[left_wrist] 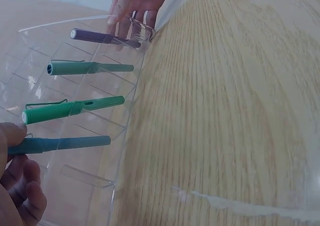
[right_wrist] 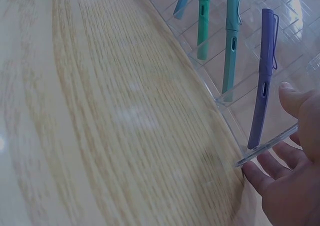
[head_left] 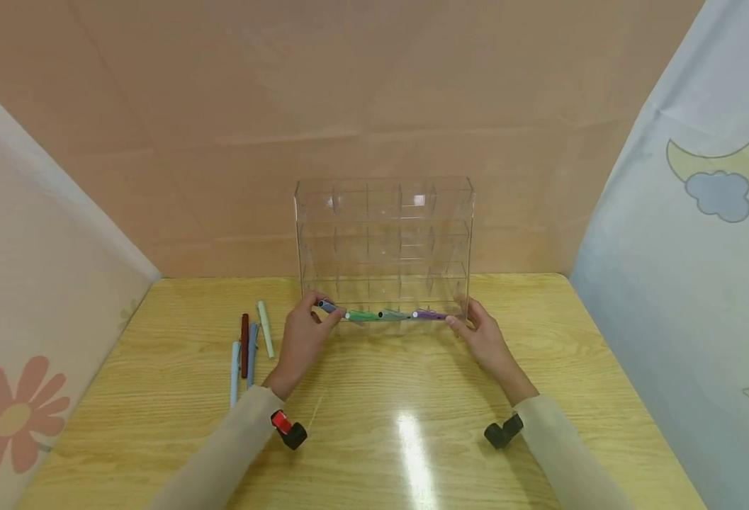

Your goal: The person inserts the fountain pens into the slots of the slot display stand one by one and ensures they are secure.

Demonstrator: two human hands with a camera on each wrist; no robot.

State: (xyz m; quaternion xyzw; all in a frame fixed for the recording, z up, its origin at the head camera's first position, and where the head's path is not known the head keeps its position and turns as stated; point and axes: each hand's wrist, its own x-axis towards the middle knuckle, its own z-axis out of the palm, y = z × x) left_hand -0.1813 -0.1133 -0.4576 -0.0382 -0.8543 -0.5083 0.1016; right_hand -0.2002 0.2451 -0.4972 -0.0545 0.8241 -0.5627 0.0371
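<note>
A clear plastic rack with small compartments (head_left: 383, 218) stands upright at the back of the table. My left hand (head_left: 299, 343) pinches the cap end of a blue pen (left_wrist: 70, 143), whose other end lies inside the rack's lowest row. Beside it in that row are a green pen (left_wrist: 75, 110), a teal pen (left_wrist: 90, 67) and a purple pen (right_wrist: 262, 78), caps toward the front. With thumb at the front and fingers outside the side wall, my right hand (head_left: 487, 345) holds the rack's lower right corner, close to the purple pen.
Left of my left forearm lie a light blue pen (head_left: 234, 372), a dark red pen (head_left: 244, 347), a blue-grey pen (head_left: 251, 353) and a pale green pen (head_left: 266, 330). Cloth walls surround the wooden table (head_left: 361, 425) at the back and sides.
</note>
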